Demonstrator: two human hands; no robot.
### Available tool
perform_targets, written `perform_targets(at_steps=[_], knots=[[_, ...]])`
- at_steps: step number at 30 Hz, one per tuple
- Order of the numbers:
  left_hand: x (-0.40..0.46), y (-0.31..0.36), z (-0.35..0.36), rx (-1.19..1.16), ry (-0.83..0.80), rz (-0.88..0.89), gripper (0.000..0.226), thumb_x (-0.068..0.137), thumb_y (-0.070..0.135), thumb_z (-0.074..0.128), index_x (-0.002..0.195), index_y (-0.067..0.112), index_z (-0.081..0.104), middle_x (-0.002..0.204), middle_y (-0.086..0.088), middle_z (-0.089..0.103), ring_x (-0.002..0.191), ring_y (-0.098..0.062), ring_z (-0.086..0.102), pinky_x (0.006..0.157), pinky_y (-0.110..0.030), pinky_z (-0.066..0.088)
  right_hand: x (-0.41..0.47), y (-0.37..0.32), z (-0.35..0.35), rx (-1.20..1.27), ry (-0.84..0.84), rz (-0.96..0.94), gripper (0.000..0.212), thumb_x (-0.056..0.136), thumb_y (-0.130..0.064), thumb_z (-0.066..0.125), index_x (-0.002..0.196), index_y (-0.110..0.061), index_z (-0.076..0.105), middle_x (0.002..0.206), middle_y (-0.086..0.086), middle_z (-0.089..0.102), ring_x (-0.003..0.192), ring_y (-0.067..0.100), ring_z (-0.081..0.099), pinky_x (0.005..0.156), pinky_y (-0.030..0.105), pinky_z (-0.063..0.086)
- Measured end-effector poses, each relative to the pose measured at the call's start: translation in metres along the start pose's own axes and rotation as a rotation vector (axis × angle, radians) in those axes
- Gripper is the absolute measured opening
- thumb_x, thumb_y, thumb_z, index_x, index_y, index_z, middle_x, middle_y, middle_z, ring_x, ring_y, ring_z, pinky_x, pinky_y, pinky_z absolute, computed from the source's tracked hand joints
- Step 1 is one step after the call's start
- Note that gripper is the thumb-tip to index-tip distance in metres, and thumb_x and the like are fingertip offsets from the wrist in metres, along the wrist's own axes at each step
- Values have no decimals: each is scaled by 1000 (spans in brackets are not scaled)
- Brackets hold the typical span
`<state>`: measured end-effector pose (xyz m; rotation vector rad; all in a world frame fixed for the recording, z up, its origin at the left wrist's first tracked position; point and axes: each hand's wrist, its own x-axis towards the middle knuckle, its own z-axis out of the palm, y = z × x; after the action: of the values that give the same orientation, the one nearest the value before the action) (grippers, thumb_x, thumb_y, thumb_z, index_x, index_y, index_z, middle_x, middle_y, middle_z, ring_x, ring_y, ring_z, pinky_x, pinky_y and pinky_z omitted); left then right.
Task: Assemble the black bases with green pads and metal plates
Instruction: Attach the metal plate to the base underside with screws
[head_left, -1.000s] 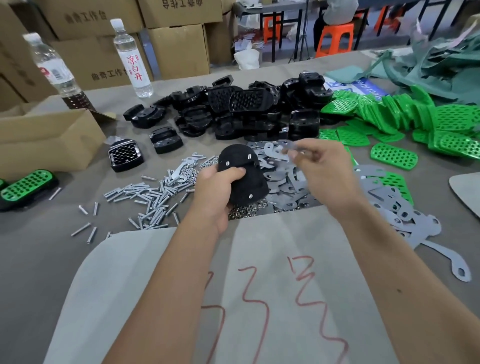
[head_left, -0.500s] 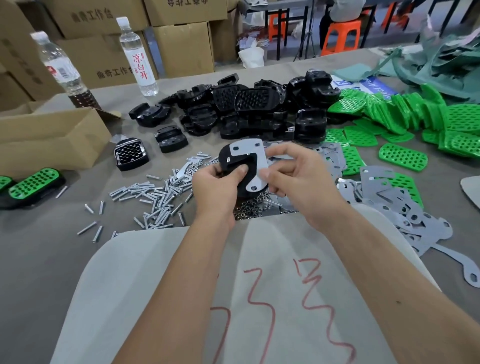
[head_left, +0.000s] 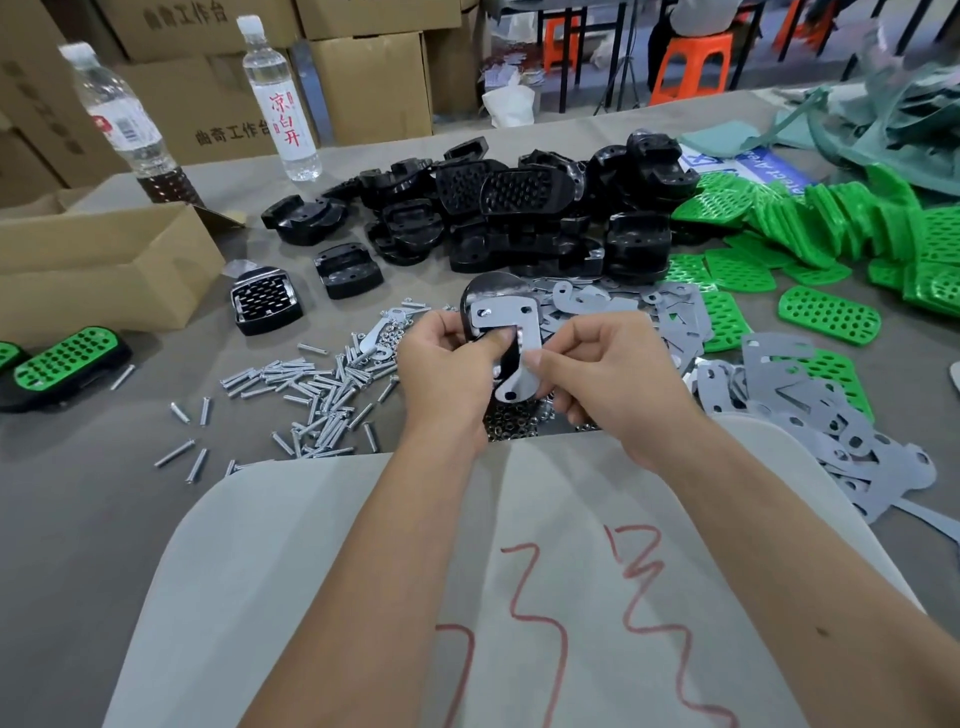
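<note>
Pinching a metal plate against a black base, the left hand grips the base and the right hand nips the plate's lower end; both are raised above loose plates, screws, with 1 green pad lying right.

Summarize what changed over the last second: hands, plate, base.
The right hand brought the grey T-shaped metal plate from over the plate pile back onto the black plastic base and now pinches its stem there. The left hand kept gripping the base, its thumb now on the plate. The loose silver screws and the pile of black bases stayed put.
</note>
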<state>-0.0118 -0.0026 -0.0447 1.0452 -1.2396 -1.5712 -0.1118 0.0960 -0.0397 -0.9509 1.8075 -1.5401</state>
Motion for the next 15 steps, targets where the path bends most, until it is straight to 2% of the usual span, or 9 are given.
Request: perform_targets(at_steps=[4,9,13,15], knots=[[0,0,1,-20,12,-5,24,79,-6,81,79,12,65,87,-16,73,81,-33,70,86,-64,58,4,-2,-2,34,46,84,23,91,-15,78,72,-12,67,56,4,66,40,9,49,39,21,39],[-1,-2,0,-12,-5,7,19,83,-2,80,90,10,67,97,-20,76,94,-43,74,86,-64,59,5,-2,-1,66,45,119,19,92,-15,77,78,-8,69,58,5,66,40,8,47,38,19,37],[-3,0,-3,-23,-70,-2,19,85,-4,77,95,8,66,99,-24,70,89,-37,70,89,-66,57,4,-4,-3,102,39,142,23,94,-14,74,73,-9,67,54,3,61,35,8,40,37,17,32],[-5,3,-5,-49,-101,-21,19,85,-4,77,96,7,66,94,-20,68,87,-36,69,88,-65,58,4,-5,-4,109,39,152,25,94,-14,74,70,-10,66,53,2,59,35,8,39,37,17,30]])
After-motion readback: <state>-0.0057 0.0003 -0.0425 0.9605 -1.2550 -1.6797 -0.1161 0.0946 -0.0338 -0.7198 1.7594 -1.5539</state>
